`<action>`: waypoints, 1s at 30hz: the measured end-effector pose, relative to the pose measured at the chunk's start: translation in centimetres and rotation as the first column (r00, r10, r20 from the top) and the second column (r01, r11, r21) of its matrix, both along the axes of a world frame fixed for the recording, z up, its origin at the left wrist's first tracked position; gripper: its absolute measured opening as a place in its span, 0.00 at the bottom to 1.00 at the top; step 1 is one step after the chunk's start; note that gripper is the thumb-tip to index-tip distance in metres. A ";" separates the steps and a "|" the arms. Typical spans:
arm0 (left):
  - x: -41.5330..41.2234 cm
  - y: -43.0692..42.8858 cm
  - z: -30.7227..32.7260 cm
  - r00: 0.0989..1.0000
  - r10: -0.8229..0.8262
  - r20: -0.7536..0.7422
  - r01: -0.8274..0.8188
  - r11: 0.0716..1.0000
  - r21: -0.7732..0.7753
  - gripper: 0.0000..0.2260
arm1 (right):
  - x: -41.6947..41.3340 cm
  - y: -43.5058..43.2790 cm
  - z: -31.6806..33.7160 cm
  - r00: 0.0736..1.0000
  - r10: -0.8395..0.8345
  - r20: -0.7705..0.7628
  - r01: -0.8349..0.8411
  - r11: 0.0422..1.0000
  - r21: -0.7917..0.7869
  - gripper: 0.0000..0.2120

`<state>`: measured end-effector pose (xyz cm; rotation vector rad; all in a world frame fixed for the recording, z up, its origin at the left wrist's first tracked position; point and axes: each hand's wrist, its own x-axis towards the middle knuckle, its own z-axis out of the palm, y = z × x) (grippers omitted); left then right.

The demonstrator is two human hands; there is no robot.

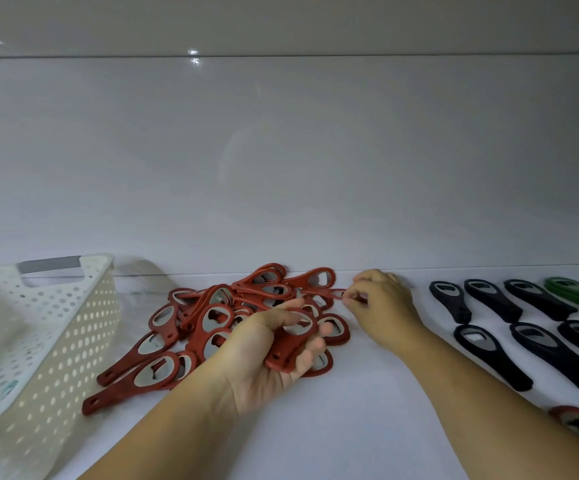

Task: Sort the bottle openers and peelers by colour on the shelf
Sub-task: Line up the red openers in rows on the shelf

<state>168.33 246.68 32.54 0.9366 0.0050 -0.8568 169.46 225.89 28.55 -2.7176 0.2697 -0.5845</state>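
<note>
Red openers (282, 355) in both curled hands (258, 367) (385, 303)

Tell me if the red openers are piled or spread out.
Piled: the red openers overlap in a heap, while the black openers lie singly, apart.

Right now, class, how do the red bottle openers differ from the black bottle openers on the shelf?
The red bottle openers lie in a jumbled, overlapping pile; the black bottle openers lie singly in rows. The left hand grips at least one red opener and the right hand pinches another; no hand touches the black ones. Both kinds share a looped head with a grey insert.
</note>
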 end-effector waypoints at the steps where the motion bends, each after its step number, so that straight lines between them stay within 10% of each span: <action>1: 0.2 0.0 -0.1 1.000 -0.005 -0.021 0.006 1.000 0.014 0.11 | 0.0 0.0 0.1 0.997 -0.013 0.079 0.010 0.999 0.042 0.07; 6: 1.2 -0.1 -0.7 0.989 -0.079 -0.123 0.077 0.997 -0.024 0.16 | -0.8 0.6 2.3 0.949 -0.134 0.286 -0.101 0.731 0.675 0.13; 8: 1.5 -0.4 -0.9 0.989 -0.057 -0.133 0.056 0.998 -0.009 0.19 | -1.5 1.3 3.1 0.982 0.019 0.190 -0.174 0.500 0.849 0.15; 11: 1.6 -0.7 -1.0 0.995 -0.096 -0.041 0.097 0.995 0.032 0.23 | -2.1 2.0 3.2 0.959 0.266 0.099 -0.203 0.397 0.895 0.14; 15: 0.2 0.3 -0.3 0.950 -0.309 0.036 0.304 0.947 0.109 0.16 | -2.2 3.1 3.2 0.933 0.340 0.114 -0.270 0.457 0.847 0.07; 21: 0.0 0.4 -0.2 0.976 -0.214 0.025 0.214 0.976 0.031 0.19 | -0.7 -1.6 0.8 0.975 -0.207 0.075 0.166 0.915 0.368 0.08; 25: -0.1 0.6 0.2 0.971 -0.231 0.052 0.235 0.968 -0.088 0.25 | -0.4 -2.2 0.0 0.896 -0.297 -0.329 0.316 0.949 0.002 0.28; 30: -0.3 0.7 -0.2 0.958 -0.261 0.118 0.276 0.950 -0.145 0.32 | 0.2 -2.1 0.0 0.883 -0.354 -0.308 0.361 0.932 -0.035 0.28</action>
